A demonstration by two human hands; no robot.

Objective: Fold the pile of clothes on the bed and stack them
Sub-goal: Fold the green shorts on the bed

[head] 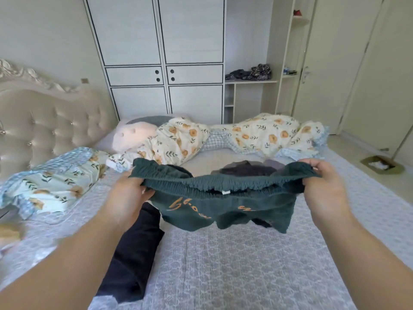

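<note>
I hold a dark green garment [225, 206] with an elastic waistband and orange lettering up over the bed [234, 265]. My left hand [127, 195] grips the left end of the waistband. My right hand [324, 189] grips the right end, so the band is stretched between them. Below my left hand lies a folded black garment [136, 260], long and narrow, on the grey patterned bed cover. Behind the green garment a small pile of dark clothes [245, 170] shows, partly hidden by it.
A floral quilt [263, 135] lies bunched across the far side of the bed, with a floral pillow [51, 184] at the left and a pink cushion [131, 135] near the tufted headboard [44, 126]. A white wardrobe [161, 63] stands behind.
</note>
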